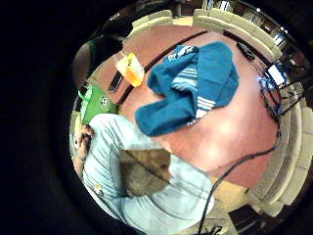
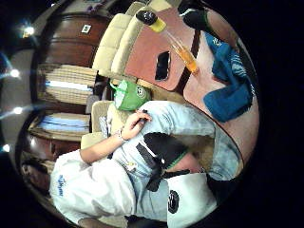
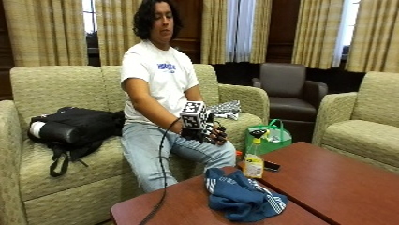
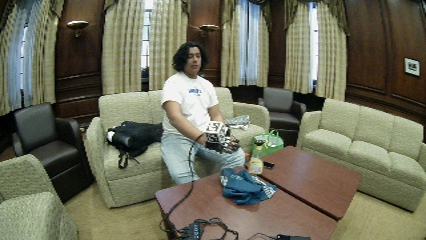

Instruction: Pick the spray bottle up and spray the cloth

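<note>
Blue cloth (image 3: 243, 197) lies crumpled on the wooden table (image 3: 336, 183), the spray bottle (image 3: 254, 159) upright just beside it. The gloved right hand (image 3: 209, 132) hovers above the lap, fingers relaxed, holding nothing, probably before reaching.

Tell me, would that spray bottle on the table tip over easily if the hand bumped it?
Probably yes. The spray bottle stands upright, tall and narrow, close to the edge of the table. It looks like thin plastic only partly filled with orange liquid, so likely light. The crumpled blue cloth beside it might cushion a fall that way.
</note>
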Demonstrator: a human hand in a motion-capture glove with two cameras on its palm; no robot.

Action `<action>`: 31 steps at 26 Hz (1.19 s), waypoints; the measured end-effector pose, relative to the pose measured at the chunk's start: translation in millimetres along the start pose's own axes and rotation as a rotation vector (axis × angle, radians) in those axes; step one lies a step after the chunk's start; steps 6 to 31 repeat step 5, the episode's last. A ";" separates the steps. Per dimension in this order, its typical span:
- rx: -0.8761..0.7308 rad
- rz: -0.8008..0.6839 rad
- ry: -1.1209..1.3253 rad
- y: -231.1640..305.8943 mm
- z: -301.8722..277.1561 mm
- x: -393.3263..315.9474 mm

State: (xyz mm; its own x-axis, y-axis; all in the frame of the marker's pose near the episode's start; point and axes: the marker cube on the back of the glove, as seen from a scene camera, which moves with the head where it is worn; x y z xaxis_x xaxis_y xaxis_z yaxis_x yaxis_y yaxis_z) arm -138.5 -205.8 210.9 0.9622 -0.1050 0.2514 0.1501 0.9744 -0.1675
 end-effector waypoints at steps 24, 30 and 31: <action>-0.011 -0.004 0.036 18.6 -8.3 -0.4; -0.011 -0.004 0.036 18.6 -8.3 -0.4; -0.011 -0.004 0.036 18.6 -8.3 -0.4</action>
